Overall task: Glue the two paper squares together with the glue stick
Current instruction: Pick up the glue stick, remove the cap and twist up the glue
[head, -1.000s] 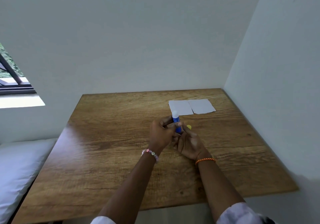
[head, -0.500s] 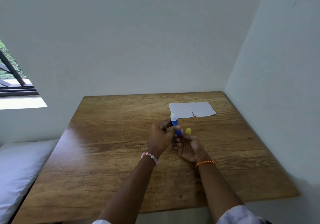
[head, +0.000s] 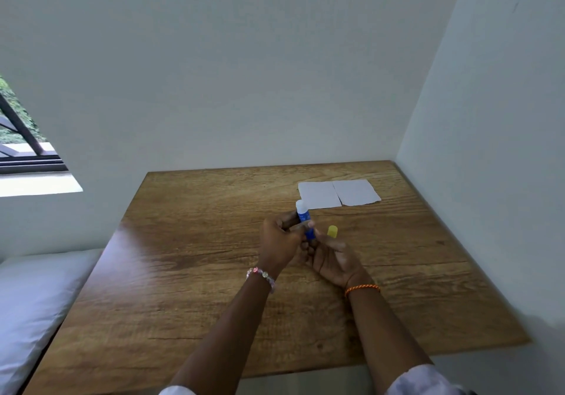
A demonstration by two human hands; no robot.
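Observation:
My left hand [head: 279,243] grips a blue glue stick [head: 303,214] upright above the middle of the wooden table [head: 198,272]; its white tip is uncovered. My right hand [head: 331,260] pinches the stick's lower end with thumb and fingers. A yellow cap [head: 332,231] shows just past my right fingertips; I cannot tell whether it is held or stands on the table. Two white paper squares lie flat side by side beyond my hands: the left square [head: 319,194] and the right square [head: 356,192], edges touching.
White walls close off the table's far and right sides. A white pillow [head: 33,300] lies beside the table's left edge, under a window [head: 18,138].
Both hands stay together on the glue stick. The yellow cap has come further into sight beyond my right fingers. The view has tilted slightly.

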